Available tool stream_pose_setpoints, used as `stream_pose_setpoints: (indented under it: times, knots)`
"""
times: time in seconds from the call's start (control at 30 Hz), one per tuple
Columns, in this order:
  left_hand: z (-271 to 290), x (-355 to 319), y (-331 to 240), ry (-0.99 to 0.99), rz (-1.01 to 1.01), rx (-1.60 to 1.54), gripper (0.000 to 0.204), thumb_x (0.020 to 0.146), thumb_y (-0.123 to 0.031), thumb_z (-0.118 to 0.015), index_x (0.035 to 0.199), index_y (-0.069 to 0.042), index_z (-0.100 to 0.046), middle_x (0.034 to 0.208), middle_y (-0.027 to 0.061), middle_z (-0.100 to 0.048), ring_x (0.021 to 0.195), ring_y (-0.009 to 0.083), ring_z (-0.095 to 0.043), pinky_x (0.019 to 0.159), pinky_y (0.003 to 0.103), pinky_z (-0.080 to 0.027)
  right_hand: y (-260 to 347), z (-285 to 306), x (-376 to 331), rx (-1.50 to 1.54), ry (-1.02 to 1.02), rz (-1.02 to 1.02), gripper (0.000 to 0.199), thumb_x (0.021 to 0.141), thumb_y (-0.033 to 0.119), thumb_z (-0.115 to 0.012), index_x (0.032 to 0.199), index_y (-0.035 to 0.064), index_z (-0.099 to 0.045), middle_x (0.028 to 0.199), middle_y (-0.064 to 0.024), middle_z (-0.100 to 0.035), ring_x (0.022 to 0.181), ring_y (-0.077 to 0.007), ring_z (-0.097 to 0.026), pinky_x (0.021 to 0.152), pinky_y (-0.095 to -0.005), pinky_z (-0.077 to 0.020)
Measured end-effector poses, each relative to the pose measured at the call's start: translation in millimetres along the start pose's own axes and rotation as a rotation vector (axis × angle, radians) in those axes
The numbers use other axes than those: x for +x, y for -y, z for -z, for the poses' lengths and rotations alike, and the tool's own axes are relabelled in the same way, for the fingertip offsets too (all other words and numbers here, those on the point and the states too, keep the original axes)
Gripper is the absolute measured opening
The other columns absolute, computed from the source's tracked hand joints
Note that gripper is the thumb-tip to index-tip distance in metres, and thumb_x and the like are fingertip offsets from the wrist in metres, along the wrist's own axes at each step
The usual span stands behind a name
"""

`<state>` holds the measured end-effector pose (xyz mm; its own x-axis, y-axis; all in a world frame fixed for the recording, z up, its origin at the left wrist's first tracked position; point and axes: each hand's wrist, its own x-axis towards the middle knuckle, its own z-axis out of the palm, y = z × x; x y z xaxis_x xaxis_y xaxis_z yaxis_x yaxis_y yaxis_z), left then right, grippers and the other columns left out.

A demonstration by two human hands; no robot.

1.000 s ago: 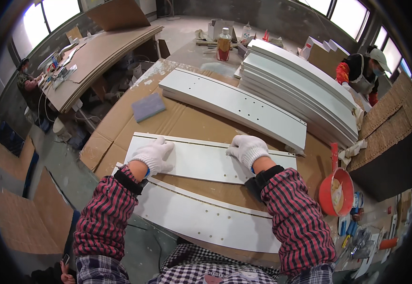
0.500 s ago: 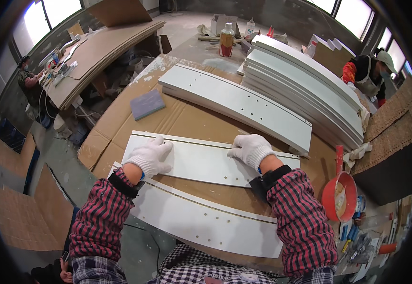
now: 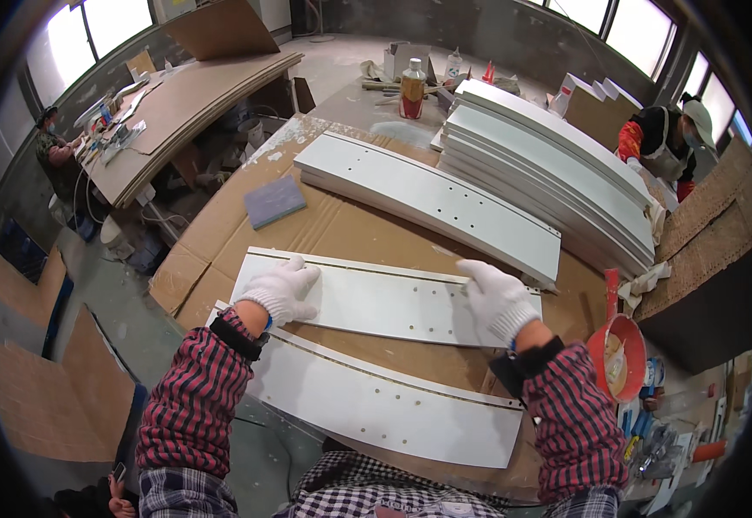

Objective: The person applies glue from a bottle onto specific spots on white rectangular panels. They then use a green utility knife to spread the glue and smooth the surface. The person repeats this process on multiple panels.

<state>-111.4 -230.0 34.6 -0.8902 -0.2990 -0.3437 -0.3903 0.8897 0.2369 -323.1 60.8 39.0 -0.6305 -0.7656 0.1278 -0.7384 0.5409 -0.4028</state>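
In a white knit glove, my left hand (image 3: 282, 291) rests on the left end of a white drilled board (image 3: 376, 304), its thumb spread from the fingers. My right hand (image 3: 495, 300), gloved alike, is over the right part of that board with fingers stretched out; whether it touches the surface I cannot tell. The board has a groove along its far edge and several small holes. Nearer me lies a second white board (image 3: 367, 384) with the same groove and holes. Beyond my hands, more white boards (image 3: 419, 194) lie stacked, next to a grey-purple sanding block (image 3: 275, 202).
Brown cardboard (image 3: 220, 237) covers the worktable. A tall stack of white panels (image 3: 548, 164) stands far right, a bottle (image 3: 412, 89) behind it. A red pan (image 3: 618, 356) with a spatula sits right, above scattered tools (image 3: 656, 449). Two people (image 3: 674, 142) work farther off.
My right hand has slid right along the board and its curled fingers have straightened. My left hand stays on the board's left end. The whole view has shifted slightly.
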Motion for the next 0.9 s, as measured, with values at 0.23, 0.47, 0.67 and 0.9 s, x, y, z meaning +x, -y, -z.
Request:
stream_pose_setpoints:
  times: [0.23, 0.47, 0.67, 0.9]
  knots:
    - [5.0, 17.1, -11.5, 0.068, -0.002, 0.165, 0.077, 0.071, -0.031, -0.078, 0.134, -0.006, -0.042, 0.130, 0.0200, -0.048, 0.113, 0.0412, -0.058, 0.093, 0.047, -0.049, -41.0, 103.1, -158.4, -0.432, 0.401, -0.553, 0.054, 0.080, 0.043, -0.069, 0.121, 0.0088, -0.062, 0.107, -0.0174, -0.068, 0.102, -0.0346, -0.066, 0.087, -0.0439, -0.0519]
    - [19.0, 21.2, -38.0, 0.153, 0.043, 0.258, 0.093, 0.064, -0.040, -0.084, 0.138, -0.006, -0.040, 0.133, 0.0230, -0.047, 0.121, 0.0404, -0.055, 0.099, 0.046, -0.048, -70.0, 76.4, -208.9, -0.437, 0.354, -0.727, 0.053, 0.077, 0.045, -0.069, 0.114, 0.0074, -0.064, 0.109, -0.0192, -0.067, 0.100, -0.0359, -0.067, 0.085, -0.0454, -0.0532]
    - [10.0, 30.9, -45.3, 0.108, -0.010, 0.211, 0.104, 0.058, -0.043, -0.088, 0.140, -0.004, -0.039, 0.134, 0.0234, -0.047, 0.128, 0.0415, -0.047, 0.103, 0.046, -0.045, -75.4, 74.3, -203.1, -0.315, 0.346, -0.816, 0.040, 0.075, 0.037, -0.071, 0.102, 0.0078, -0.066, 0.107, -0.0198, -0.067, 0.099, -0.0365, -0.067, 0.086, -0.0443, -0.0529]
    - [9.3, 34.9, -68.4, 0.127, 0.010, 0.192, 0.113, 0.056, -0.044, -0.088, 0.145, -0.003, -0.033, 0.139, 0.0253, -0.044, 0.130, 0.0452, -0.040, 0.107, 0.049, -0.042, -88.5, 69.4, -207.1, -0.326, 0.286, -0.872, 0.037, 0.071, 0.034, -0.074, 0.094, 0.0055, -0.065, 0.095, -0.0179, -0.070, 0.093, -0.0349, -0.069, 0.084, -0.0419, -0.0535]
